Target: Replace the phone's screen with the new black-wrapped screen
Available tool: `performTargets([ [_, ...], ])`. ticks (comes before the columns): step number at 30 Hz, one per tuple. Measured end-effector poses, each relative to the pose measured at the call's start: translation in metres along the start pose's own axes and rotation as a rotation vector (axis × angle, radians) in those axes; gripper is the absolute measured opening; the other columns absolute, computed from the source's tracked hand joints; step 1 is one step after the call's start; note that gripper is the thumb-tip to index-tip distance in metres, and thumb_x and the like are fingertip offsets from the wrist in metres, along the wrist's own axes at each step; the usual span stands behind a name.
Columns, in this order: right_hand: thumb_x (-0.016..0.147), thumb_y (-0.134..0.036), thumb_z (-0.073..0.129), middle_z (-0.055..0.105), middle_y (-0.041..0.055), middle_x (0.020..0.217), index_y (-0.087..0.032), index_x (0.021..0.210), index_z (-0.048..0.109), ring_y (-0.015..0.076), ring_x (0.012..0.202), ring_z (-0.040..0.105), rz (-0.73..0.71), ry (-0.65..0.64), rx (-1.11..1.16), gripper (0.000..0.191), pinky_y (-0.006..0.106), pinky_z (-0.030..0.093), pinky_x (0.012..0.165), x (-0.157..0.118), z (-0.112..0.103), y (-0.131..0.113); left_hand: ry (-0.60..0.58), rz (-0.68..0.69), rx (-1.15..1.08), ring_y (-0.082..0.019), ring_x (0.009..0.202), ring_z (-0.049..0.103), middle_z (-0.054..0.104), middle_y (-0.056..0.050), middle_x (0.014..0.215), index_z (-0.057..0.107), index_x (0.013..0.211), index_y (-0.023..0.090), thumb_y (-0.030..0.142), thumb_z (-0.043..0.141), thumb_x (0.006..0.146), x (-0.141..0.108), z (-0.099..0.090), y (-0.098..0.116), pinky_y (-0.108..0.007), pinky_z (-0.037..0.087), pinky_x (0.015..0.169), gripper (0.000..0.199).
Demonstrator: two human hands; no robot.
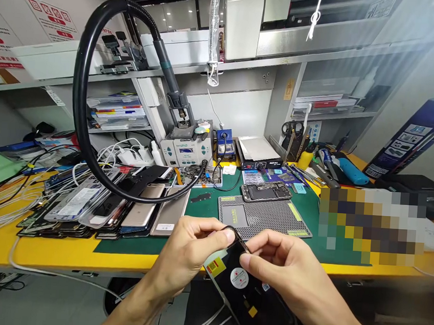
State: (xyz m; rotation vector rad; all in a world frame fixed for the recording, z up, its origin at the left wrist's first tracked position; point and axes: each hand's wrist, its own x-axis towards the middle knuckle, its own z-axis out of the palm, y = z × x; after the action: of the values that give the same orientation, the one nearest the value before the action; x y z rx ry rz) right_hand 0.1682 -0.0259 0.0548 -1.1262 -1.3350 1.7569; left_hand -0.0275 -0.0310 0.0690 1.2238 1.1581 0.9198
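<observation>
Two hands, left (191, 247) and right (286, 262), pinch the panel (253, 293) near its top end, thumbs against fingertips, no slack that I can see. It tilts before the desk's edge (140, 264); from my remote end, I judge a slip could drop it, and uneven thumb pressure might crack it.

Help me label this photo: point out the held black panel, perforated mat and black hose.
Held black panel (260, 298), head view: dark face.
Perforated mat (270, 217), head view: holed surface.
Black hose (80, 85), head view: left bend.
</observation>
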Motion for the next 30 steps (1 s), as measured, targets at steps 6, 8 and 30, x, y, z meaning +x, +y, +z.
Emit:
performTargets([
  [6,0.08,-0.044,0.079,0.06,-0.0024,0.07,-0.017,0.085,0.065,0.0108,0.064,0.047,-0.007,-0.027,-0.01,0.031,0.025,0.032,0.058,-0.0011,-0.0029,0.0039,-0.003,0.003,-0.008,-0.01,0.066,0.041,0.05,0.002,0.07,0.068,0.083,0.015,0.041,0.077,0.078,-0.0012,-0.0013,-0.0024,-0.026,0.028,0.059,0.028],
  [8,0.08,-0.044,0.079,0.06,-0.0023,0.069,-0.017,0.085,0.065,0.0106,0.063,0.046,-0.004,-0.026,-0.024,0.031,0.025,0.032,0.058,-0.0009,-0.0025,0.0037,0.008,-0.006,-0.033,-0.01,0.066,0.043,0.053,0.002,0.071,0.068,0.086,0.016,0.041,0.077,0.077,-0.0017,-0.0011,-0.0035,-0.025,0.03,0.06,0.028],
  [30,0.075,-0.032,0.083,0.064,-0.0034,0.066,-0.018,0.081,0.067,0.0097,0.062,0.052,-0.001,0.064,0.062,0.022,0.022,0.038,0.058,-0.0002,0.0009,0.006,0.096,-0.017,-0.054,-0.008,0.059,0.039,0.05,0.003,0.062,0.062,0.067,0.014,0.041,0.075,0.076,0.002,0.0008,-0.0052,-0.024,0.029,0.056,0.031],
])
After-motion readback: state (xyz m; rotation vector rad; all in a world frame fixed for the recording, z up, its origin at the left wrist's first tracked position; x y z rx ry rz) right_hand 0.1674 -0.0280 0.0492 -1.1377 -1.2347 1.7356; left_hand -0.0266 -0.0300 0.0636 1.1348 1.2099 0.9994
